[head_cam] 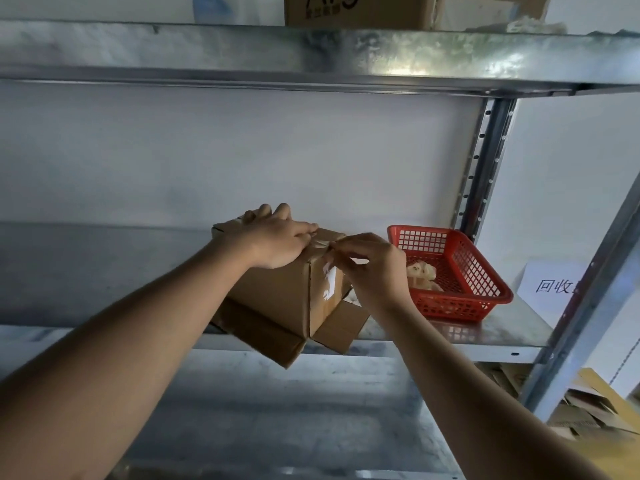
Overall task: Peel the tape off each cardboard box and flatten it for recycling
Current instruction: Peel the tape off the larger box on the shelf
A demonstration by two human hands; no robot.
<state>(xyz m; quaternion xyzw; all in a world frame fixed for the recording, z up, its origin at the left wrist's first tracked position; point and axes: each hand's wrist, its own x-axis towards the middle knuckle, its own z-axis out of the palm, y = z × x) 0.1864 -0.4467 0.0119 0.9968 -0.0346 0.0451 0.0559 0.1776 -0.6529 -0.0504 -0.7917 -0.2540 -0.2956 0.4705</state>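
Your cardboard box (277, 289) sits at centre frame on the metal shelf (502, 327), tilted, with its lower flaps (341, 327) splayed open and hanging past the shelf's front edge. Your left hand (277, 242) lies palm down on the box top, fingers reaching over the far edge, thumb side toward the taped seam, holding the box down. Your right hand (372, 263) is just right of it at the box's top right corner, fingertips curled together and pinching the end of the clear tape (320, 244) that runs across the top. The two hands are near each other but not touching. White label remnants (330, 282) show on the box's right face, below your right fingers. Right of centre, a red plastic basket (460, 271) rests on the same shelf just beside the box, with pale crumpled scraps (420, 273) inside; can't tell if they're tape. A white paper sign (550, 282) with printed characters stands at the right edge behind the shelf post (481, 168). Upper centre of frame, another cardboard box (360, 10) with dark print sits on the upper shelf (242, 50). Lower right corner shows flattened cardboard pieces (585, 407) piled below.
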